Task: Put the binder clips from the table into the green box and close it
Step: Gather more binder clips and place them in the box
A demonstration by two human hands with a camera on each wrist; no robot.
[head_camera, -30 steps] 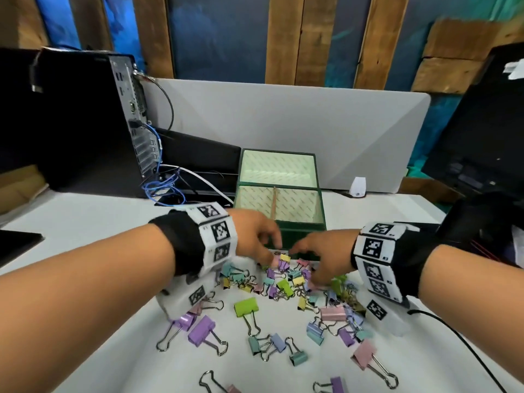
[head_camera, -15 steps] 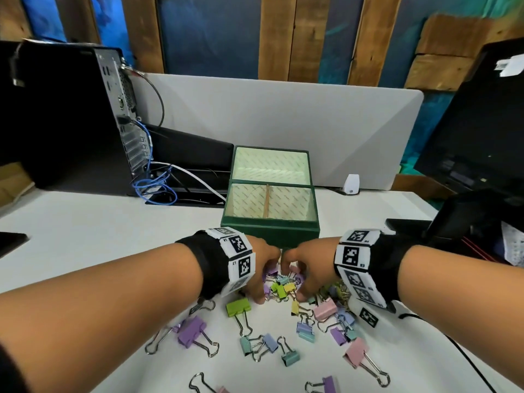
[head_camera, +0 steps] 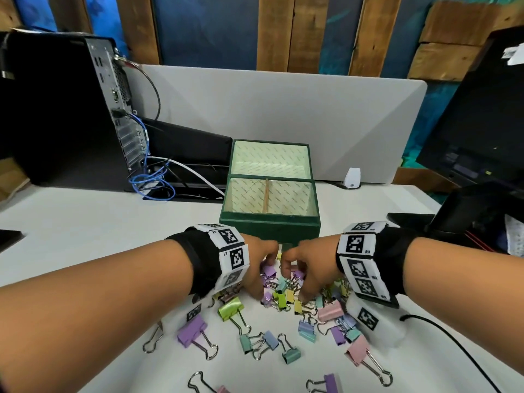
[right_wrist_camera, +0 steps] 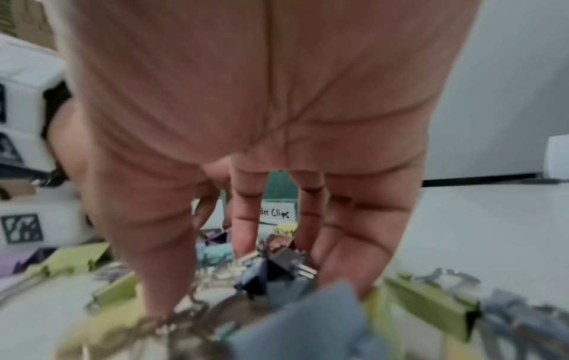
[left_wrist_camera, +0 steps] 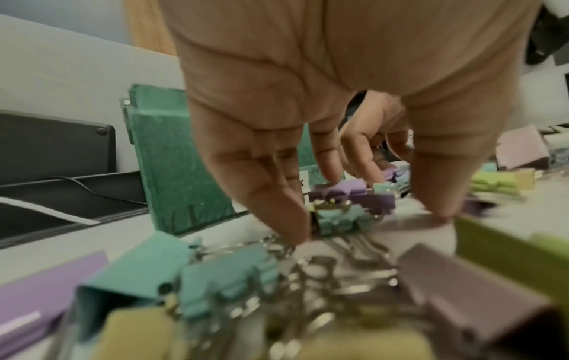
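The green box [head_camera: 269,228] stands open on the white table, its lid [head_camera: 269,160] tilted back and its inside bare. A pile of pastel binder clips [head_camera: 283,297] lies just in front of it. My left hand [head_camera: 259,279] and right hand [head_camera: 304,280] are both down on the pile, side by side, fingers pointing into it. In the left wrist view my left hand [left_wrist_camera: 366,219] has straight fingers touching the table, with a teal clip [left_wrist_camera: 338,220] between fingers and thumb. In the right wrist view my right hand [right_wrist_camera: 252,280] straddles dark clips [right_wrist_camera: 277,266] the same way.
Loose clips lie nearer me: a purple one [head_camera: 192,333], a green one [head_camera: 231,307], a pink one [head_camera: 358,354]. A computer tower [head_camera: 56,109] with blue cables [head_camera: 150,180] stands at the left, a monitor [head_camera: 482,123] at the right, a grey partition [head_camera: 283,109] behind.
Both hands have come closer together and drawn back from the box's front onto the pile, and their fingers have gone down among the clips. The view has shifted a little.
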